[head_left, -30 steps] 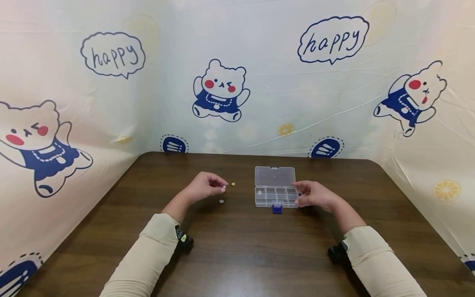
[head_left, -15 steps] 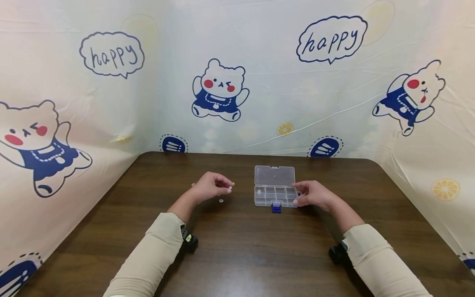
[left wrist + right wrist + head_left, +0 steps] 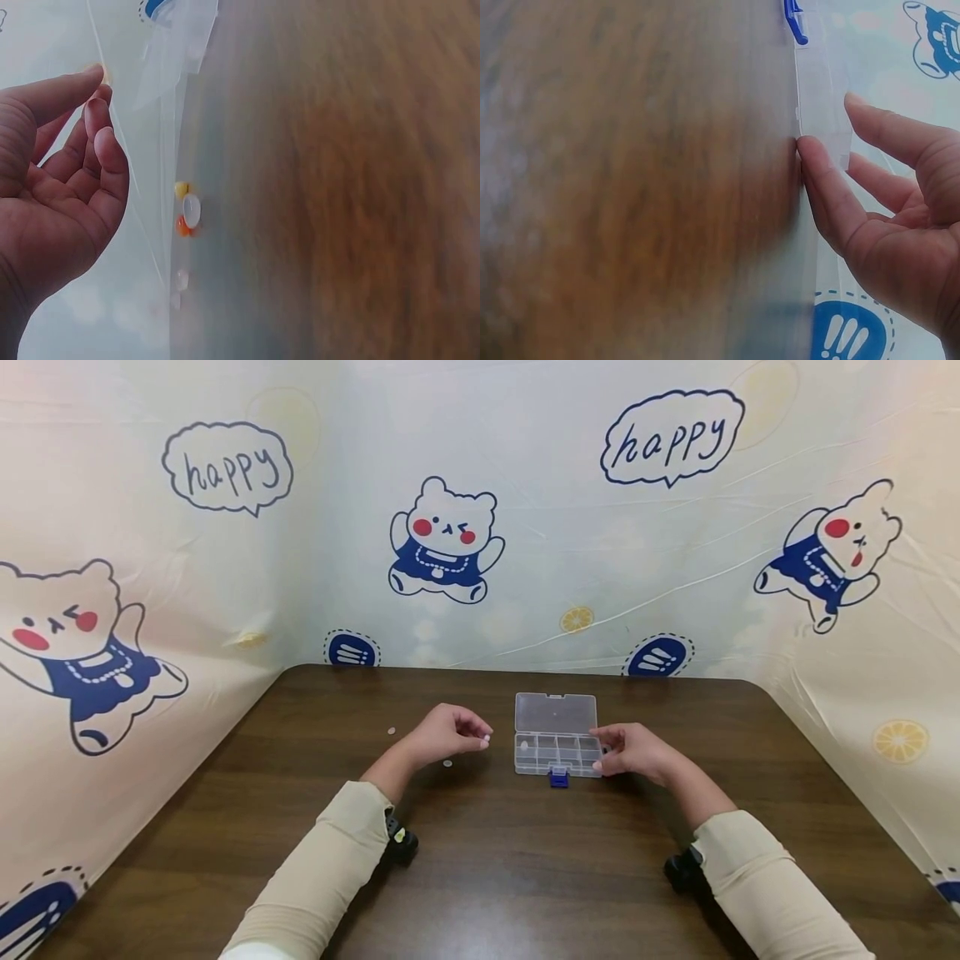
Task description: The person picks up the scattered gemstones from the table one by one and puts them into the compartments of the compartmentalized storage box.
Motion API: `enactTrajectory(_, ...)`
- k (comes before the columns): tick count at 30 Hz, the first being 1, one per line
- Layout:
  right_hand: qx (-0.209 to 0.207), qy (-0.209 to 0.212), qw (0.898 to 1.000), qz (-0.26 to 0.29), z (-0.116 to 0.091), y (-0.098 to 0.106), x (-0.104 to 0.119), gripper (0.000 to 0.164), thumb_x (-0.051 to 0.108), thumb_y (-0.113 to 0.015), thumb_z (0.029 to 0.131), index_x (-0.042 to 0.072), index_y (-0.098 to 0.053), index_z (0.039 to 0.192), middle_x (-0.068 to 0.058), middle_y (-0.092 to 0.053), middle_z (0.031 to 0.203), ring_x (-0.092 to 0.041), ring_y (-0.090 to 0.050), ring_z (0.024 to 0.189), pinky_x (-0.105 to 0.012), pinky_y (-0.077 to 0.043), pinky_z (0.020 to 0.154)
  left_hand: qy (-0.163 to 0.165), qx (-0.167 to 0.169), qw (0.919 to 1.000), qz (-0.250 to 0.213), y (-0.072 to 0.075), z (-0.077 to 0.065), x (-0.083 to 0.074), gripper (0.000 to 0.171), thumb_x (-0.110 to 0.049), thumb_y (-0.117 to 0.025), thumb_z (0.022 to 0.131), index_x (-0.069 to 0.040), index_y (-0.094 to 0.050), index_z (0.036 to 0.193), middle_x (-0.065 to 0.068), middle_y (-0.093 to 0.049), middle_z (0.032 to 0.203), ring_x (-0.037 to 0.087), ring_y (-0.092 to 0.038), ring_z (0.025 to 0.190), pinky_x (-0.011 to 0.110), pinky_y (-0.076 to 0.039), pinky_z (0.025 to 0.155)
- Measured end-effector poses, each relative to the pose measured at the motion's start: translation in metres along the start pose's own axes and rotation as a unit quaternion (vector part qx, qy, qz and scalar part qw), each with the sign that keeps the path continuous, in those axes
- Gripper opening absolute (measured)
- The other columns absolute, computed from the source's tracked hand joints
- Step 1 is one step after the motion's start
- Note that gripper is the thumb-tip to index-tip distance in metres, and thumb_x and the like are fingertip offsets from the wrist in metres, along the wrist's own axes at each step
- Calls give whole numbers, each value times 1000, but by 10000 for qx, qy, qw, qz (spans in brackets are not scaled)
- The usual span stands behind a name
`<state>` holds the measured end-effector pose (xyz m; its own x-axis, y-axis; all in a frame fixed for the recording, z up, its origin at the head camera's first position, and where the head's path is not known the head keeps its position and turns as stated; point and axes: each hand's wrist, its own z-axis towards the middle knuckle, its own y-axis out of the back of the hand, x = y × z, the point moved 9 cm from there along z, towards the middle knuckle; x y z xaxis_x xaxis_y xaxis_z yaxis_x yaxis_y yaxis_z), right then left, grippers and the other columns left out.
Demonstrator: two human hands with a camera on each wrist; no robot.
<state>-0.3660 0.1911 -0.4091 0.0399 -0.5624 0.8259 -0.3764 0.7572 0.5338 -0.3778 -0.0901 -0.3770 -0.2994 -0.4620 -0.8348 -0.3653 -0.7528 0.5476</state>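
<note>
My left hand pinches a small white round piece between thumb and fingertips, above the table and left of the box. In the left wrist view the fingers of my left hand are curled, and the pinched piece is hard to make out. A clear plastic compartment box stands with its lid laid back and a blue latch at its front. One pale piece lies in a left compartment. My right hand holds the box's right end, thumb in front and fingers behind.
Two small pale discs lie on the brown table around the left forearm. A yellow piece, a white disc and an orange piece show in the left wrist view. Printed cloth hangs behind.
My left hand has moved right toward the box with the white piece, uncovering a pale disc at left. The yellow piece beside it is now hidden in the head view. My right hand stays put.
</note>
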Motion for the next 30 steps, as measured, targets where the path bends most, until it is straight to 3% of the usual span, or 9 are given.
enactTrajectory(10,11,-82,10000,47,0,0,-1,67,7,-79,80,0,-49,140,-27,-49,135,-31,-51,102,-36,-53,86,-78,6,9999,100,-9,10,-7,21,-9,-77,84,0,-74,103,0,-71,87,16,-62,82,30,-53,74)
enactTrajectory(14,4,-46,10000,5,0,0,1,67,6,-79,80,-1,-49,140,-27,-49,135,-31,-51,103,-36,-53,86,-236,79,9996,99,-13,13,-12,20,-6,-76,85,2,-73,102,1,-71,86,14,-62,81,29,-53,74)
enactTrajectory(21,-8,11,10000,-27,-1,0,2,67,6,-79,80,-2,-50,139,-29,-48,136,-31,-51,101,-35,-53,84,-108,158,9997,150,-18,18,-16,17,-10,-77,84,-2,-75,99,1,-70,87,17,-61,81,30,-53,74)
enactTrajectory(30,-17,-28,10000,-68,-2,-1,1,66,6,-79,80,-1,-50,139,-27,-49,135,-30,-52,99,-36,-53,85,-247,395,9987,204,-30,29,-20,15,-8,-77,84,-2,-75,98,0,-70,86,17,-60,79,28,-53,72)
